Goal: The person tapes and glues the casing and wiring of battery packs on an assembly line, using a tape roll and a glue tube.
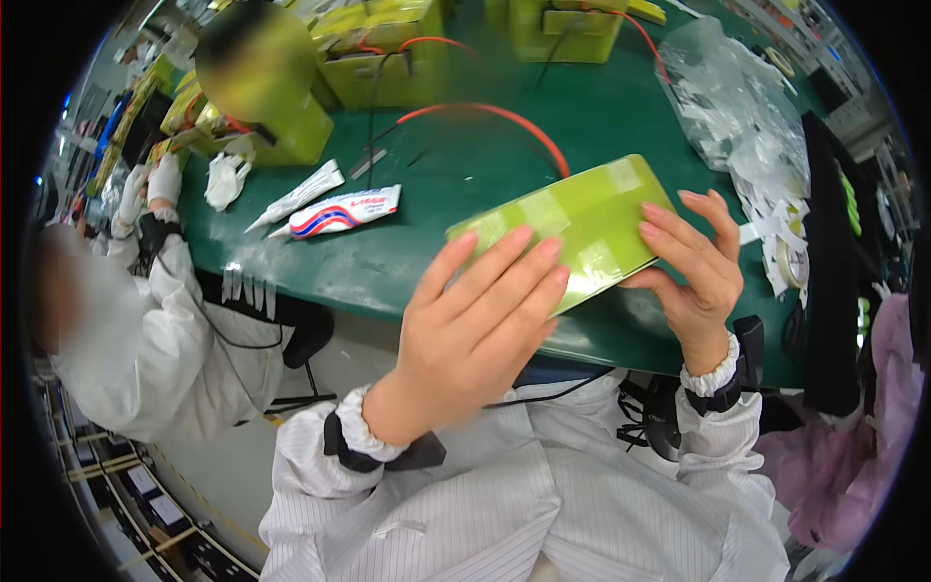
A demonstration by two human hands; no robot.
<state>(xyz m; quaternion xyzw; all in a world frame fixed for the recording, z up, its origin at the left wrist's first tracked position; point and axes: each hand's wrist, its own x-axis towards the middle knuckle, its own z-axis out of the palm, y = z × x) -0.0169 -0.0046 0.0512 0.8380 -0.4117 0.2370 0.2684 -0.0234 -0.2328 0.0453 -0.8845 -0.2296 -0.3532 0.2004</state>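
A flat yellow-green wrapped pack [590, 221] with strips of clear tape on it lies tilted between my hands at the table's near side. My left hand [475, 325] rests on its left part, fingers stretched out flat over the top face and thumb hidden. At the right end, my right hand [693, 257] grips the pack, fingertips on the upper face and thumb at the near lower edge. A red cable [514, 118] arches behind the pack; where its near end joins is hidden.
Two white tubes, one with red and blue stripes [344, 210], lie left on the green table [427, 281]. Crumpled white material [228, 181] sits beyond them. Larger yellow-green packs [567, 34] stand at the back. Clear plastic bags [732, 97] lie right. A gloved co-worker [160, 339] sits left.
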